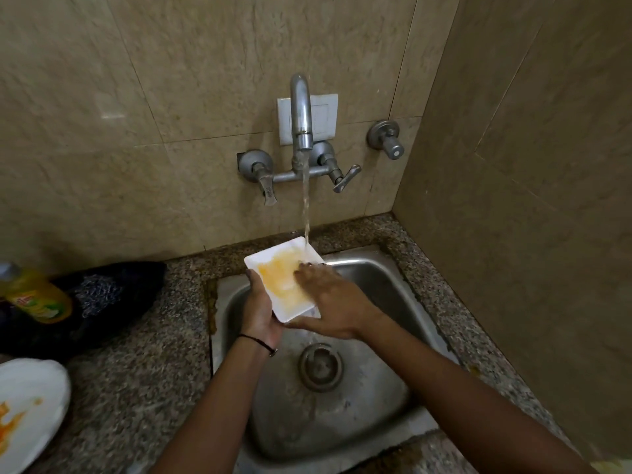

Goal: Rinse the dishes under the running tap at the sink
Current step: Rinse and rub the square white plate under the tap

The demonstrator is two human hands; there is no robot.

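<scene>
A small square white plate (273, 265) smeared with yellow residue is tilted over the steel sink (376, 388). Water runs from the wall tap (301, 111) and lands on the plate's far right corner. My left hand (260, 309) grips the plate along its left and near edge from below. My right hand (328, 299) lies flat across the plate's right side, fingers spread on the yellow smear, thumb under the near edge.
A round white plate (30, 405) with orange stains sits on the granite counter at the lower left. Behind it stand a yellow dish-soap bottle (37, 299) and a dark cloth with a scrubber (99, 295). A tiled wall closes the right side.
</scene>
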